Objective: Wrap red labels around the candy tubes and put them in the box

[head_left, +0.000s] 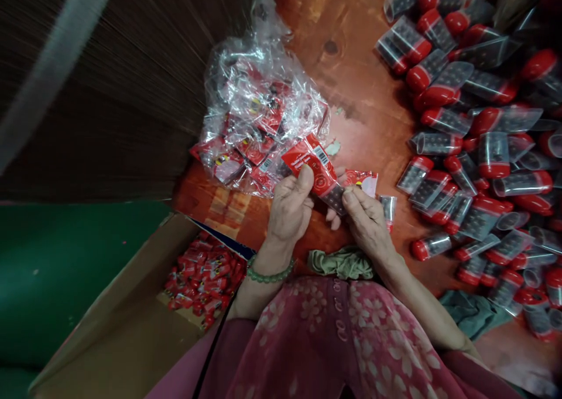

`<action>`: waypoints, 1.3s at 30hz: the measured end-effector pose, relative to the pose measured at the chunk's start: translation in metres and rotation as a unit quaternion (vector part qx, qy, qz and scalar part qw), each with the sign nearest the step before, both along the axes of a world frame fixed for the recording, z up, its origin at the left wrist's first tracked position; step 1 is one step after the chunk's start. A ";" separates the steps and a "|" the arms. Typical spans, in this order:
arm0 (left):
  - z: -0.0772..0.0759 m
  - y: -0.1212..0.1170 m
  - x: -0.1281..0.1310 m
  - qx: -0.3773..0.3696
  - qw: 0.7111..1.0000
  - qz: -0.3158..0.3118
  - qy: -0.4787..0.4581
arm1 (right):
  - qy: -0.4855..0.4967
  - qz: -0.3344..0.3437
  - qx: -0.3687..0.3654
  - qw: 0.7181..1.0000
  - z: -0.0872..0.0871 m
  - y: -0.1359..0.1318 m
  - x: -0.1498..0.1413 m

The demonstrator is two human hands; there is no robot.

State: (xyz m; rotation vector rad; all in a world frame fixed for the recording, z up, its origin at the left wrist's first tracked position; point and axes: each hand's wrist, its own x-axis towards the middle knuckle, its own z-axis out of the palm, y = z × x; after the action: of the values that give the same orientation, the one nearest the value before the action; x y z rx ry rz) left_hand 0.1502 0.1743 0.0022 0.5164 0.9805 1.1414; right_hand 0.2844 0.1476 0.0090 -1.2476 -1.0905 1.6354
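Observation:
My left hand (290,207) pinches a red printed card (312,168) with a barcode, thumb on top. At the card's lower right is a clear plastic sleeve (336,200) with a dark, dotted inside. My right hand (364,215) grips the end of that sleeve between thumb and fingers. Just beyond my right hand, another red card (362,181) lies on the table, partly hidden. A small clear pack (388,209) with a dotted pattern lies beside my right hand. Left of the held card sits a crumpled clear plastic bag (263,89) of similar red cards.
A large pile of red-capped clear packs (465,130) covers the right side of the wooden table (351,54). Below left stands an open cardboard box (132,323) with many red packs (204,276). Cloths (340,262) lie at the near edge.

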 end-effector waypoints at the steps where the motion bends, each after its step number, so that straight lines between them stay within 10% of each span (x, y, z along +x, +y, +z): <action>1: 0.001 0.002 -0.002 0.008 1.000 -0.009 -0.007 | 0.009 0.001 0.001 1.000 -0.001 0.000 0.000; 10: 0.006 0.008 -0.005 0.002 0.997 -0.063 -0.047 | -0.028 -0.059 0.027 0.997 -0.004 -0.006 -0.007; 17: 0.007 0.008 -0.009 -0.008 0.994 -0.078 -0.081 | 0.096 0.017 0.013 0.995 -0.006 -0.006 0.003; 31: 0.004 -0.005 -0.004 0.023 0.994 -0.016 -0.102 | -0.215 -0.033 0.298 0.929 0.003 -0.001 0.001; 39: -0.003 -0.004 -0.011 -0.004 0.997 0.009 -0.073 | -0.185 0.013 0.266 0.946 0.003 -0.003 0.005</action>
State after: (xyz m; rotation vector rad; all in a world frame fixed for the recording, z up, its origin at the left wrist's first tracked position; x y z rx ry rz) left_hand 0.1389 0.1705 -0.0012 0.4128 0.8648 1.1749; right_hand 0.2892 0.1448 0.0124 -1.1905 -1.6525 1.0282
